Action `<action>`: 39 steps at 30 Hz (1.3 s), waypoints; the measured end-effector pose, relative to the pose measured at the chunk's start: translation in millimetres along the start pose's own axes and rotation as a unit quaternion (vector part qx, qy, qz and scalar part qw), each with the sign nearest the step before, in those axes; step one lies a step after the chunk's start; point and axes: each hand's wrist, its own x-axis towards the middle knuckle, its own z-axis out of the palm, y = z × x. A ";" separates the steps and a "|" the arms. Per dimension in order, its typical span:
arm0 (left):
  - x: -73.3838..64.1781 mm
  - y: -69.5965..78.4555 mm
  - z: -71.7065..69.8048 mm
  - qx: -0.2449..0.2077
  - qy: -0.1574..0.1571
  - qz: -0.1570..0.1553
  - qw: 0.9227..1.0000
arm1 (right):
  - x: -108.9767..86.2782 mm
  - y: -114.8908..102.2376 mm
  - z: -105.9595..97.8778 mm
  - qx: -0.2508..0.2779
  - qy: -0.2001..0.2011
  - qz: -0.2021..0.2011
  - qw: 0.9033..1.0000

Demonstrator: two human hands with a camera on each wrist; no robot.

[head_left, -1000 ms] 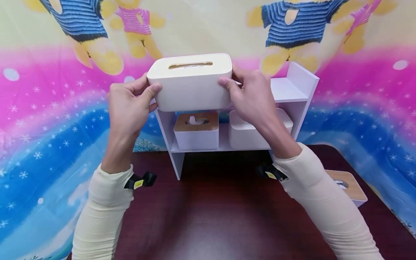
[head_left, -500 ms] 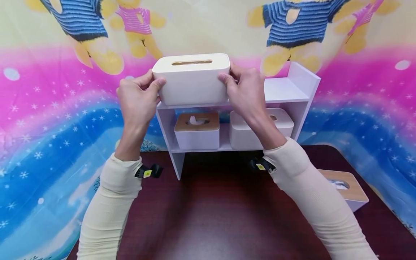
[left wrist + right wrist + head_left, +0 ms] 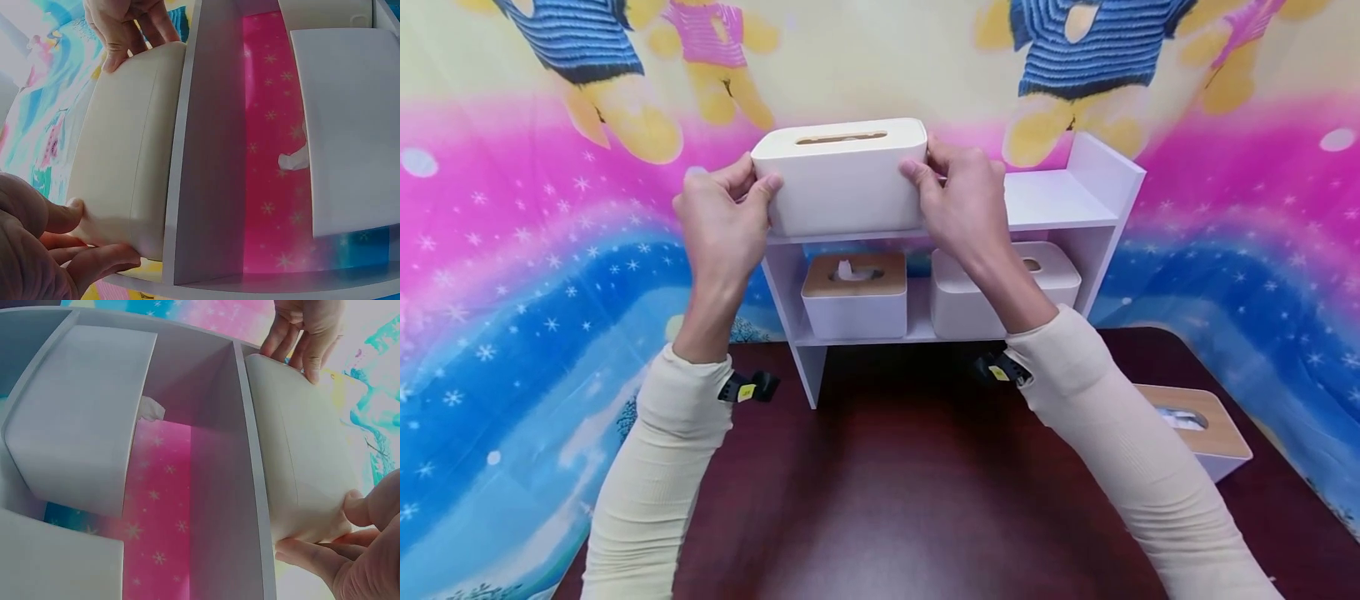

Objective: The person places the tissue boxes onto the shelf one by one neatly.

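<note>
A cream tissue box [image 3: 842, 187] with a slot in its lid stands at the left part of the top board of a white shelf [image 3: 1060, 200]. My left hand [image 3: 722, 221] grips its left end, thumb on the front face. At the opposite end, my right hand [image 3: 966, 204] holds the box likewise between thumb and fingers. In the left wrist view, the cream box [image 3: 115, 144] lies against the board, with no clear gap under it. Both hands also flank the box [image 3: 300, 450] in the right wrist view.
On the shelf's lower board stand a white tissue box with a wooden lid [image 3: 855, 312] and a cream box [image 3: 951, 300], partly behind my right forearm. Another wooden-lidded box [image 3: 1213, 421] sits on the dark table [image 3: 887, 500] at the right. A patterned cloth [image 3: 497, 275] hangs behind.
The cream tissue box has moved away from me and slightly down, from in front of the shelf onto its top board. Both hands have kept hold of its ends.
</note>
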 end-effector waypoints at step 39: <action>-106.7 -33.2 -25.3 -0.019 -0.080 0.036 0.996 | -132.9 70.3 -64.2 0.013 -0.067 0.027 0.997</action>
